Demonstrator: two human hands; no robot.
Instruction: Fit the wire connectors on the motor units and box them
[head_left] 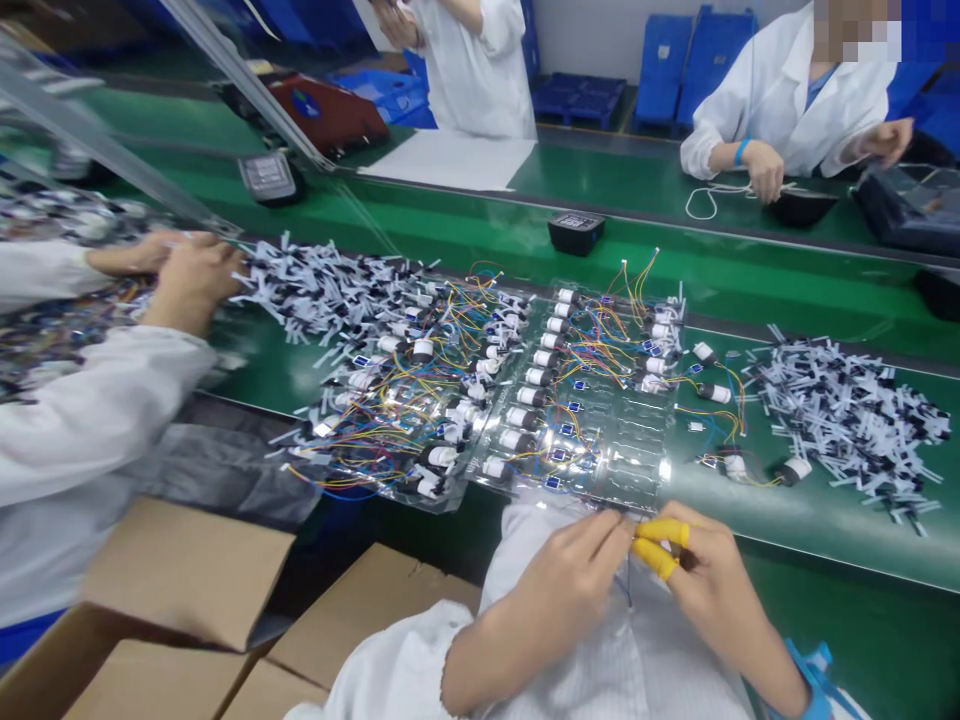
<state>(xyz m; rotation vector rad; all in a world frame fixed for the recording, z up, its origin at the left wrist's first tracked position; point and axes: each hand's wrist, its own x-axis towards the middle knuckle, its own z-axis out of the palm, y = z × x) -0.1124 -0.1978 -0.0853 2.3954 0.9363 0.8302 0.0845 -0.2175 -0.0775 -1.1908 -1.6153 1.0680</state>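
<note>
My left hand (574,575) and my right hand (709,570) meet in front of my white coat. Both are closed, with fingertips pinched together around a small wired part, mostly hidden by my fingers. Yellow finger cots cover two fingertips of the right hand. A thin dark wire (629,590) dangles below the pinch. Just beyond lies a clear plastic tray (637,440), holding black-and-white cylindrical parts (517,415) with coloured leads and small blue pieces (574,407). More such cylinders (735,467) lie loose to its right.
Another wired-part tray (390,400) adjoins on the left. Heaps of white-and-black strips lie at right (847,420) and far left (322,285). A co-worker's hands (195,275) reach in at left. Cardboard boxes (187,570) stand below the green bench (787,515). Two people work opposite.
</note>
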